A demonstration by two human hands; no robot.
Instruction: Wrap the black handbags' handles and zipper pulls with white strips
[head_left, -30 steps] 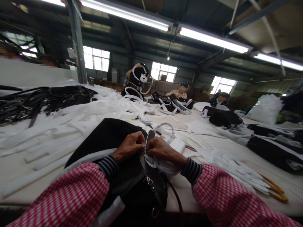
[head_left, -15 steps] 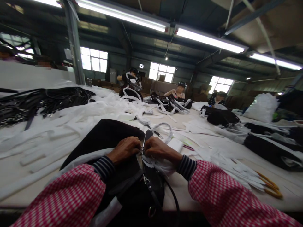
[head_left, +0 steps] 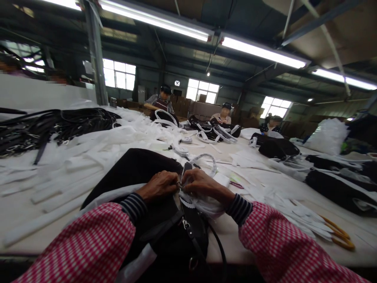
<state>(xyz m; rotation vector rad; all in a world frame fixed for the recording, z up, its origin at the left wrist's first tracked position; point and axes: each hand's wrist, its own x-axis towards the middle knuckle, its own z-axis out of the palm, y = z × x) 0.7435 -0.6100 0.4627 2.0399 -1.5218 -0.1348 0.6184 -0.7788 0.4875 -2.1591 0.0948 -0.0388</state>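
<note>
A black handbag lies across the table edge in front of me, its handle wrapped in white film. My left hand is closed on the bag's opening edge. From the other side, my right hand pinches the same edge, thumb and fingers together. A small shiny metal fitting shows between the two sets of fingertips; its exact kind is hard to make out. Below the hands hangs a black strap with a metal clasp. Crumpled white wrapping sits under my right wrist.
Black straps with metal hooks are heaped at left, beside loose white strips. Yellow-handled scissors lie at right near white paper pieces. More black bags lie farther right. Co-workers sit across the table.
Both hands stay at the bag's edge, and the metal fitting now shows more plainly between them. Across the table, a co-worker has lowered the white-handled bag held up before.
</note>
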